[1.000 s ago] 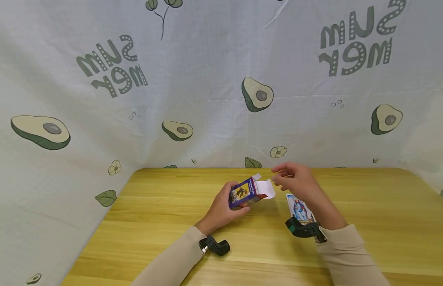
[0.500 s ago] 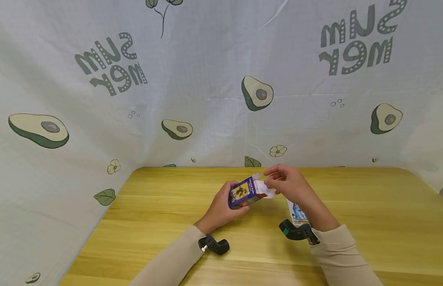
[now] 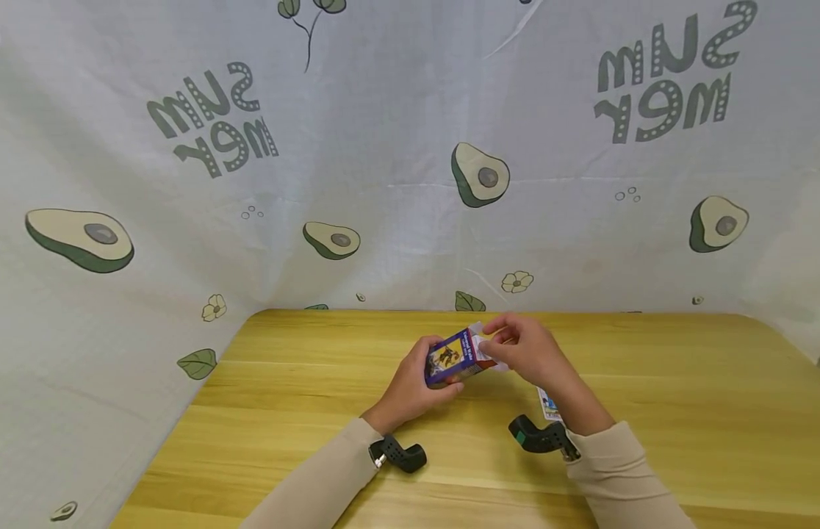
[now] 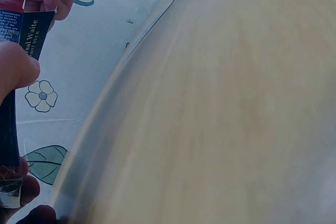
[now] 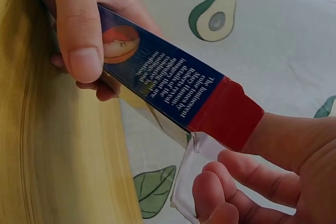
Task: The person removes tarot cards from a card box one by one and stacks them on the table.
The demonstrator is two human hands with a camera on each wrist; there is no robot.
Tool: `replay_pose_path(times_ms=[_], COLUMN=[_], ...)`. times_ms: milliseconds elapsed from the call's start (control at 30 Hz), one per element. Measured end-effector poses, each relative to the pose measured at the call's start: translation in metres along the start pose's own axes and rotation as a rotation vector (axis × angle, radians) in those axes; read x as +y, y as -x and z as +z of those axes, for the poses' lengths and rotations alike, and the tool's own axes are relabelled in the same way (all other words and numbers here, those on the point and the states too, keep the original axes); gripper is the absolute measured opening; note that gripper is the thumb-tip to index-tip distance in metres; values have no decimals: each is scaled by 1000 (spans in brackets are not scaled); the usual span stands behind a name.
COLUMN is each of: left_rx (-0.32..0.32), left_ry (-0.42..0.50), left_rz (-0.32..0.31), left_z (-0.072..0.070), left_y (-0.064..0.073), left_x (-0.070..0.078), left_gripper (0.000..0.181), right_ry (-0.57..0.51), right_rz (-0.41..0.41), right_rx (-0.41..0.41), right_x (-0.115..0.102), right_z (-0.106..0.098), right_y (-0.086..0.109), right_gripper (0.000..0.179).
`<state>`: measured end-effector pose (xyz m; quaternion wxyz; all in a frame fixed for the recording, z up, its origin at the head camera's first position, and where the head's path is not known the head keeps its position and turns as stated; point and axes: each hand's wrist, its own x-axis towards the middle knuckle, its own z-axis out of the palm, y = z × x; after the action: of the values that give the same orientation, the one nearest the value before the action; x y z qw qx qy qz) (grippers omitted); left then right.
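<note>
My left hand (image 3: 410,389) grips a blue and yellow tarot card box (image 3: 452,356) above the table, its opened end tilted to the right. Bent fingers of my right hand (image 3: 525,353) reach to that opening. In the right wrist view, a red side flap (image 5: 228,111) and a white end flap (image 5: 194,177) stick out from the box, with the right fingertips right beside them. The inside of the box is hidden. A picture card (image 3: 549,405) lies on the table, mostly covered by the right forearm.
The wooden table (image 3: 304,397) runs to a pale printed cloth (image 3: 397,220) hanging behind it and along the left. A black wrist camera (image 3: 403,455) is strapped to the left wrist, another wrist camera (image 3: 538,435) to the right one.
My right hand has moved left, from just off the box to its open end. Its forearm now covers more of the card on the table. The left hand and box stay nearly still.
</note>
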<state>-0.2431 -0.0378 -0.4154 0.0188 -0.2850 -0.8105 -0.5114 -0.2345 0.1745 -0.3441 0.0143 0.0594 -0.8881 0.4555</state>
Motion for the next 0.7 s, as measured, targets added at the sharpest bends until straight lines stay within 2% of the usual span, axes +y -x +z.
replay_pose_path(times_ms=[67,167,267,467,700], left_rx=[1,2,2,6,6], left_ry=[-1,-8,-8,-9,-13], left_rz=[-3,-9,-5,16,13], left_z=[2,7,8,7,7], left_y=[0,-3,-4,-5,-4], left_x=[-5,-22,-29,-32,-30], left_gripper=[67,70,70,71,71], right_ry=[7,23,40,50,63], right_rz=[8,25,36,40,42], right_rx=[-1,-4,-3,-3,-6], right_x=[0,0,0,0,1], right_z=[2,4,5,8,8], right_y=[0,1,1,1,1], right_gripper=[28,29,30,30,28])
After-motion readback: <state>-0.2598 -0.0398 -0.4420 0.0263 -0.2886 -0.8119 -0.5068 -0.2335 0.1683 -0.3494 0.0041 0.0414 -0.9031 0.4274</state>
